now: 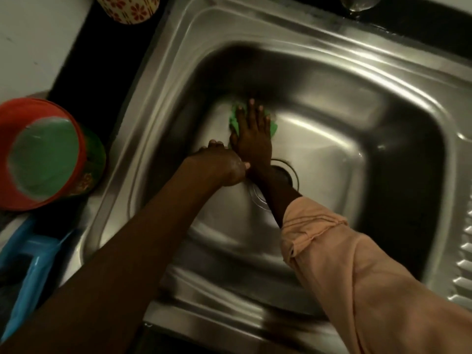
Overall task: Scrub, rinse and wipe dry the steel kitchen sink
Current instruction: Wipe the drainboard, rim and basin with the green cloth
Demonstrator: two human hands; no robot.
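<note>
steel all round: the sink (pixel 158 118) is a brushed, rounded-corner basin with a raised stepped rim and a ribbed drainboard along its right edge. i see my right hand (pixel 252 135) laid flat, fingers straight and spread, pressing a green scrub pad (pixel 272 127) onto the basin floor near its far-left corner, just beyond the drain (pixel 286 175). my left hand (pixel 224 166) sits touching the right wrist, fingers curled; i cannot tell whether it holds anything, though it looks wet or soapy.

to do this scrubbing step well, i judge i should keep the palm flat so pressure spreads over the whole pad, work along the grain of the brushed steel, and push into the curved join where floor meets wall, since a flat pad will tend to bridge that radius. the floor's pressed creases toward the drain likely trap film, so each wants its own pass. wet steel is slick; the pad could skate out from under straight fingers.

the pad looks thin and pliant, its edges poking out past the fingers. off the sink's left edge stand a red-rimmed plastic bowl (pixel 43 152) and a blue plastic piece (pixel 30 264); a floral cup (pixel 127 8) sits by the far-left corner.
</note>
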